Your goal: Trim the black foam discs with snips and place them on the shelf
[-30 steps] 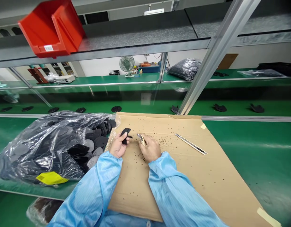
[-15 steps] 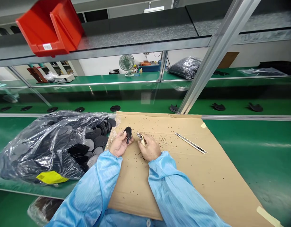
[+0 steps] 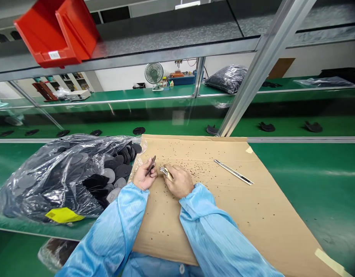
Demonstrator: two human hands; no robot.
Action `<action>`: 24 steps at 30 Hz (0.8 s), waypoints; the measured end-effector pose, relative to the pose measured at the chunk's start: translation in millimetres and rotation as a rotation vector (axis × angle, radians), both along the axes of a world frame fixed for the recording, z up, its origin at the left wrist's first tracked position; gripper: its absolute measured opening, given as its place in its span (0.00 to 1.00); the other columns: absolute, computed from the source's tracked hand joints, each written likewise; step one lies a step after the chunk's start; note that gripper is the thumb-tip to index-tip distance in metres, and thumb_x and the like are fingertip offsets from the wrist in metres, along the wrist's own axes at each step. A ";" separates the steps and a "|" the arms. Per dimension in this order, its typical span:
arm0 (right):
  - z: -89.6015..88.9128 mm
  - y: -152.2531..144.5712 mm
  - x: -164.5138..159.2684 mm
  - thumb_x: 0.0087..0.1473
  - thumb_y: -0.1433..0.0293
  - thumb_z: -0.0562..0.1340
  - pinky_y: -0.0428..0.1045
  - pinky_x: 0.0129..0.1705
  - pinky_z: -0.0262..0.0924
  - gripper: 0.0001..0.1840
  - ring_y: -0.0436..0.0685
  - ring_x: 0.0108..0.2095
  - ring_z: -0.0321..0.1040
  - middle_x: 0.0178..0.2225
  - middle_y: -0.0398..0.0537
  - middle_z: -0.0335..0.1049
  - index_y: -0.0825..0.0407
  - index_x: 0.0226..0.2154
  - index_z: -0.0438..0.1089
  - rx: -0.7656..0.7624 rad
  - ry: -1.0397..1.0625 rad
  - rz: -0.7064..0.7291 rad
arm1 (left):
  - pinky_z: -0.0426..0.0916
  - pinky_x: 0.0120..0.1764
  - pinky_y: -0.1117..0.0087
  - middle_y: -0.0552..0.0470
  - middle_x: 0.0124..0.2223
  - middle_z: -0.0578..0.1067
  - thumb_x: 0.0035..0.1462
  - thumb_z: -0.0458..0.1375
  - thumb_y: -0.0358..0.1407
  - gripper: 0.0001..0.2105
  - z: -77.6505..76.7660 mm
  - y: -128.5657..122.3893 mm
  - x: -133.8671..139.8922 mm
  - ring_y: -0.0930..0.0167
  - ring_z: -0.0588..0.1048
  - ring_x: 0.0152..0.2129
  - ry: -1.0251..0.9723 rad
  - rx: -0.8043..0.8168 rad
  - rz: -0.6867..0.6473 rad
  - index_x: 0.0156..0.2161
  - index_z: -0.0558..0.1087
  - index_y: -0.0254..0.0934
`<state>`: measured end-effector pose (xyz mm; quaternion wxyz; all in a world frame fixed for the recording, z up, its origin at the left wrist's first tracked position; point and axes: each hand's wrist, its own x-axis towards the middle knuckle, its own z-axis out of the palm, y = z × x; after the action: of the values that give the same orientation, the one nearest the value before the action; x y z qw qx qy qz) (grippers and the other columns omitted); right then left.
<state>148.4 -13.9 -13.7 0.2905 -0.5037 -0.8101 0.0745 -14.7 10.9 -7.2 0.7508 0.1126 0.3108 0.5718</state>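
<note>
Between the thumb and fingers of my left hand [image 3: 144, 176] is a thin black disc [image 3: 151, 164], now turned nearly edge-on to me. My right hand [image 3: 180, 181] is closed round a small nipper-like cutter [image 3: 166, 173] with a metal head and pale handles. Its head points at the disc, with a small gap between them. Both hands are above a brown cardboard sheet [image 3: 218, 215] strewn with tiny black scraps. Left of my left hand, a clear plastic bag [image 3: 50, 181] lies open, with many black and grey discs [image 3: 122, 171] spilling from its mouth.
A snap-off knife [image 3: 234, 172] lies on the cardboard to the right. Black discs [image 3: 139, 130] and curved black pieces [image 3: 267, 127] rest on the green surface beyond. A metal post [image 3: 252, 73] rises behind the cardboard. A red bin [image 3: 59, 34] sits on the shelf above.
My left hand has turned the disc from showing its face to nearly edge-on. My right hand has moved the cutter slightly left and down, closer to my left hand.
</note>
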 end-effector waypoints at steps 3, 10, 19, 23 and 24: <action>0.7 -1.3 -2.2 0.53 0.70 0.58 0.48 0.42 0.56 0.16 0.58 0.38 0.64 0.34 0.49 0.68 0.50 0.46 0.68 -0.008 -0.052 0.039 | 0.53 0.14 0.80 0.55 0.26 0.64 0.58 0.55 0.29 0.05 2.8 -1.8 1.6 0.80 0.58 0.14 0.054 -0.023 -0.015 0.40 0.70 0.31; 5.4 -3.1 -1.9 0.54 0.69 0.57 0.48 0.42 0.56 0.18 0.58 0.38 0.64 0.36 0.50 0.68 0.50 0.49 0.66 -0.069 -0.103 0.028 | 0.53 0.14 0.80 0.56 0.25 0.65 0.54 0.59 0.30 0.07 3.0 -2.5 4.0 0.81 0.58 0.13 0.122 -0.016 -0.042 0.40 0.70 0.32; 8.9 -2.1 -0.1 0.54 0.70 0.55 0.47 0.41 0.55 0.19 0.57 0.39 0.65 0.38 0.49 0.70 0.49 0.49 0.65 -0.153 -0.157 0.053 | 0.53 0.14 0.80 0.57 0.25 0.64 0.51 0.62 0.30 0.11 2.4 -4.6 4.1 0.81 0.58 0.13 0.178 0.035 -0.064 0.40 0.69 0.32; 12.5 -2.6 1.5 0.53 0.70 0.54 0.47 0.38 0.54 0.19 0.56 0.38 0.66 0.38 0.47 0.70 0.47 0.48 0.65 -0.189 -0.188 0.074 | 0.53 0.14 0.80 0.56 0.25 0.65 0.50 0.62 0.30 0.11 1.6 -4.9 4.9 0.81 0.58 0.13 0.202 0.024 -0.054 0.39 0.68 0.32; 13.1 -2.8 1.8 0.52 0.71 0.54 0.47 0.37 0.54 0.19 0.56 0.38 0.66 0.38 0.47 0.70 0.47 0.47 0.65 -0.195 -0.199 0.074 | 0.53 0.14 0.80 0.56 0.25 0.65 0.50 0.62 0.30 0.10 0.8 -4.7 5.0 0.81 0.58 0.13 0.209 0.023 -0.050 0.39 0.68 0.32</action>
<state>150.2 -16.7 -0.5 0.1557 -0.5043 -0.8418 0.1132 -9.7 6.3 -6.3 0.7271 0.1877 0.3779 0.5416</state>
